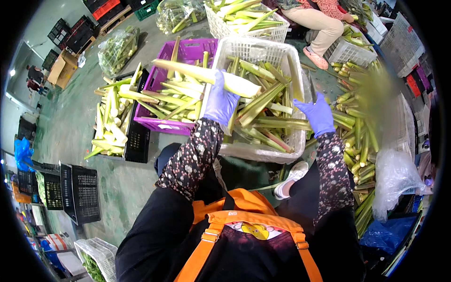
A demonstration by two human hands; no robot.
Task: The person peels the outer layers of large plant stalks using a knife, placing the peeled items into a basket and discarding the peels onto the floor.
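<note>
My left hand (222, 100), in a violet-blue glove, grips a thick, pale green vegetable stalk (243, 84). The stalk lies slantwise over a purple crate (164, 126) of pale stalks and a white plastic crate (259, 43). Green leaf sheaths (262, 112), some with reddish edges, fill the white crate, which has a clear plastic liner. By that crate's right side is my gloved right hand (319, 114), its thumb stretched out to the left. A narrow knife blade (312, 87) points up from between its thumb and forefinger; the handle is hidden.
Left of the purple crate stands a black crate (137, 141) of pale stalks. Unpeeled stalks (357, 141) are heaped at right beside a clear plastic bag (394, 183). Beyond are another white crate (282, 30), bagged stalks (118, 51) and a seated person (317, 21).
</note>
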